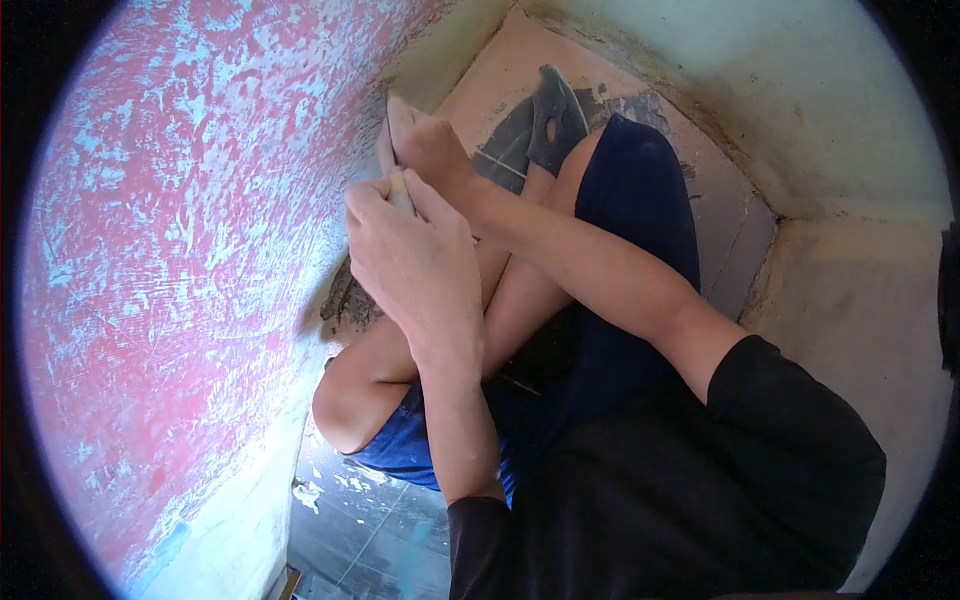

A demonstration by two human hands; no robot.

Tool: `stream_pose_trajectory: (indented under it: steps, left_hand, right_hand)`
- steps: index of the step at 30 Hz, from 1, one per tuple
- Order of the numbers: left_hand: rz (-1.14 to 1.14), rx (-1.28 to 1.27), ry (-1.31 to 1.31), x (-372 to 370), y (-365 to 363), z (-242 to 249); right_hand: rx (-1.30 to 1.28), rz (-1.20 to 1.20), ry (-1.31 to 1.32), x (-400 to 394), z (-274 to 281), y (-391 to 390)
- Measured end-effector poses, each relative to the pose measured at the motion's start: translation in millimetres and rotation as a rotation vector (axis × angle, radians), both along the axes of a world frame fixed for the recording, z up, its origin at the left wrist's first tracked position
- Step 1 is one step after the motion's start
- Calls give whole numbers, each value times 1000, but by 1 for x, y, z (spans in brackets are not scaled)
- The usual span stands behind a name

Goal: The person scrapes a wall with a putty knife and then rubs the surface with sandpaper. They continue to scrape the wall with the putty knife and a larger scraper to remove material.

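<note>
While left fingers (362, 203) pinch one pale handle (401, 193), right fingers (402, 125) curl near one wall (190, 240) (grip unclear).

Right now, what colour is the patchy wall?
The wall is pink with pale blue patches; head view.

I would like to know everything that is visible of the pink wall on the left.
The wall fills the left of the view, standing upright. Its painted-looking surface is mottled pink and pale blue, rough and streaky; toward the bottom it turns whitish, near dark floor tiles. The left hand and right hand are close to its right edge; I cannot tell whether they touch it.
</note>
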State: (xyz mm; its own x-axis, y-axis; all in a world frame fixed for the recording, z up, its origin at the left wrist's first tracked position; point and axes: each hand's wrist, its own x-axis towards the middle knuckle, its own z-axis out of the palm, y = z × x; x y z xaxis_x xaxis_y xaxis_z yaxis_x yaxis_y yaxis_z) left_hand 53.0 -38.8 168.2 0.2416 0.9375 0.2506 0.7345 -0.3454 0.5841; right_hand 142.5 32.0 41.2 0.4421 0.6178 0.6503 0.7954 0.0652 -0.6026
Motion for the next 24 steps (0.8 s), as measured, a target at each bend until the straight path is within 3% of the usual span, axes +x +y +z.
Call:
stream_pose_trajectory:
  steps: [2,8,24]
  left_hand:
    - [-12,18,0,4,4,-11]
    - [15,-14,30,6,-7,5]
    - [-6,28,31,8,0,-8]
  right_hand:
    - [-131,25,74,9,6,-4]
    - [-82,-8,-26,-1,4,-1]
    - [-210,7,94,7,6,-2]
